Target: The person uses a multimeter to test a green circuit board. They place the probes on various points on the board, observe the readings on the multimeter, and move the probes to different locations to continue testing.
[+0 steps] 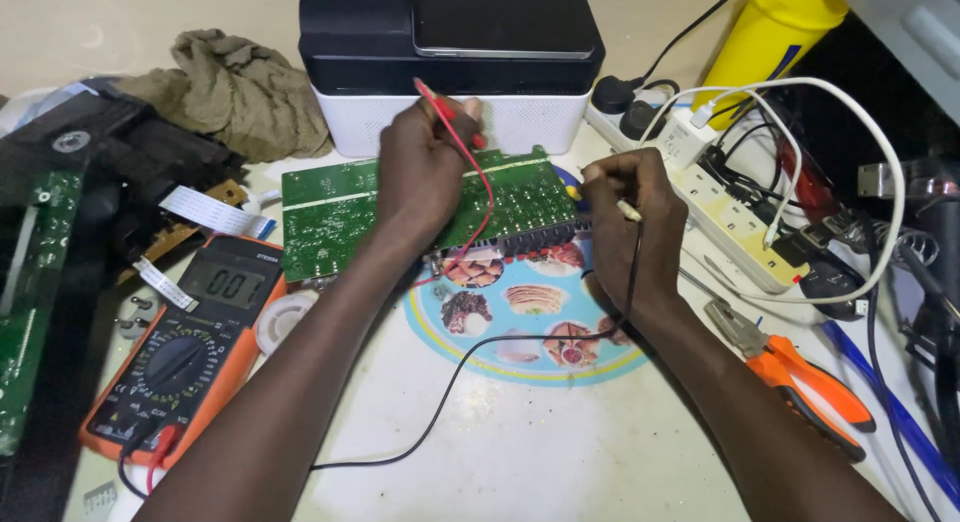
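Note:
A green circuit board (330, 212) lies on the table in front of a black and white box-shaped device (450, 122). My left hand (420, 172) rests over the board's middle and grips a red test probe (445, 107) whose red lead runs back down past my wrist. My right hand (625, 207) pinches a black test probe at the board's right end; its black lead (480, 352) curves across the table toward an orange digital multimeter (190, 352) at the lower left. The probe tips are hidden by my fingers.
Orange-handled pliers (800, 377) lie at the right beside a white power strip (735, 222) full of plugs and cables. A yellow bottle (765, 37) stands at the back right. An olive rag (235, 87), black casing parts and another green board (30, 282) fill the left.

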